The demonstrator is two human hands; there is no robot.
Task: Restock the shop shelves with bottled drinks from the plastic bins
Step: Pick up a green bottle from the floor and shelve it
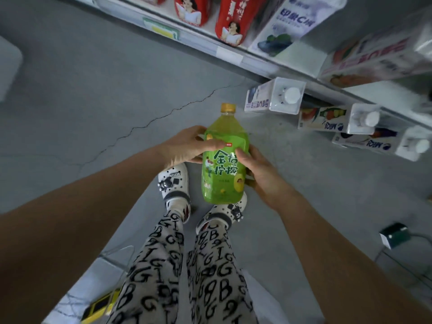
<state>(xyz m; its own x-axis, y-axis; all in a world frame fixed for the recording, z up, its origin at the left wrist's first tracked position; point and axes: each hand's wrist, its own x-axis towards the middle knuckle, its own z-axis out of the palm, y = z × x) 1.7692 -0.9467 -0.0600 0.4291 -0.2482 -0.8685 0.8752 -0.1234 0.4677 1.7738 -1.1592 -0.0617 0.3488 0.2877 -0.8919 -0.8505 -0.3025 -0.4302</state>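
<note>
Both hands, left hand [187,146] and right hand [259,169], grip the green bottle [223,164].

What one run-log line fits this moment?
object: green plastic drink bottle, yellow cap | left hand: grips it | right hand: grips it | status: not shelved

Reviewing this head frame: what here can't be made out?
Head view:
- red bottles: tops cut off by the top edge.
- shelf tag: print blurred.
- what looks like a bin, bottom left: cut by the edge, partly behind the legs; contents unclear.
- right hand: fingers hidden behind the green bottle.
</note>
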